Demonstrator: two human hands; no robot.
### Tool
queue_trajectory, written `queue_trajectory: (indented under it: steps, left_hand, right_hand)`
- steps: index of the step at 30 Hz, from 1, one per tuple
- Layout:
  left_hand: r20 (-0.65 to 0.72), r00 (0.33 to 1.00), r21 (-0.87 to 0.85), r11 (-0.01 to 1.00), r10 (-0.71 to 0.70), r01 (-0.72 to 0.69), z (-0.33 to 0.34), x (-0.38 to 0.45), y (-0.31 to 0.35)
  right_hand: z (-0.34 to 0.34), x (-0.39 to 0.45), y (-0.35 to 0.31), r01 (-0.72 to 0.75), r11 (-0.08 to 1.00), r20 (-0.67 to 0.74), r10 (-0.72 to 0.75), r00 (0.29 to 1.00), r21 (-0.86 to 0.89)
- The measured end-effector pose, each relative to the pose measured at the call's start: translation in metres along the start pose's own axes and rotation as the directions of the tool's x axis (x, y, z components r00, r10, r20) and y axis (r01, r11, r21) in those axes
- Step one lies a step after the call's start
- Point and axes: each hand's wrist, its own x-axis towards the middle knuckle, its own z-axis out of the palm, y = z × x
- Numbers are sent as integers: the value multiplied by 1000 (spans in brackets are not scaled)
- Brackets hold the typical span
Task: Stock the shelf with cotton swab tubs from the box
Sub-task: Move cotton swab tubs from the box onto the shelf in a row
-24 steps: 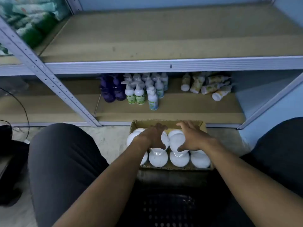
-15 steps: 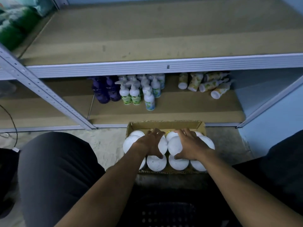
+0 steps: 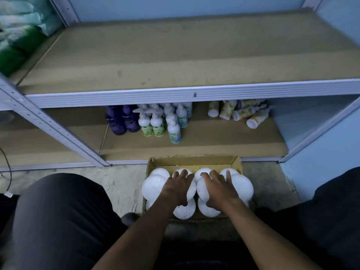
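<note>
A cardboard box [image 3: 191,161] sits on the floor between my knees, packed with several round white-lidded cotton swab tubs [image 3: 153,187]. My left hand [image 3: 178,189] lies over a tub in the middle row, fingers and thumb curled round its lid. My right hand [image 3: 219,189] covers the neighbouring tub [image 3: 201,189] the same way, fingers spread over the top and thumb at its near side. Both tubs look raised a little above the others. The wide upper shelf [image 3: 175,55] stands bare above the box.
The lower shelf holds purple bottles [image 3: 121,120], white pump bottles [image 3: 157,123] and toppled tubes [image 3: 239,113]. Green and white packs [image 3: 17,34] fill the upper left bay. A slanted metal upright [image 3: 52,127] crosses at left; a blue wall [image 3: 321,166] stands at right.
Both hands have settled deeper over two middle tubs and closed round them. The camera has tilted, and the box shows more tubs at the right.
</note>
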Motion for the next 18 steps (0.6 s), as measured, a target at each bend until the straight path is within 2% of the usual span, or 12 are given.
queue_trajectory:
  steps: [4,8,12,15,18]
  left_hand:
    - [23,1000,-40,999,-7,7,-14,-5,0]
    - [51,998,-95,995,22,-17,-59,-17,-1]
    - [-62,995,-159,984,75,-84,-125,-45,0]
    - [-143,983,-196,970,115,-142,-180,-69,0]
    - [-214,958,-153,963,188,-223,-237,-94,5]
  right_hand:
    - [-9,-5,0,2,1000,-12,-2,1000,30]
    - [-49,-17,5,28,992,6,-29,1000,123]
    - [-115,-41,24,44,962,8,-48,999,268]
    - [-167,-66,40,72,949,-17,-70,997,307]
    - [-220,-95,54,65,952,-79,-44,996,298]
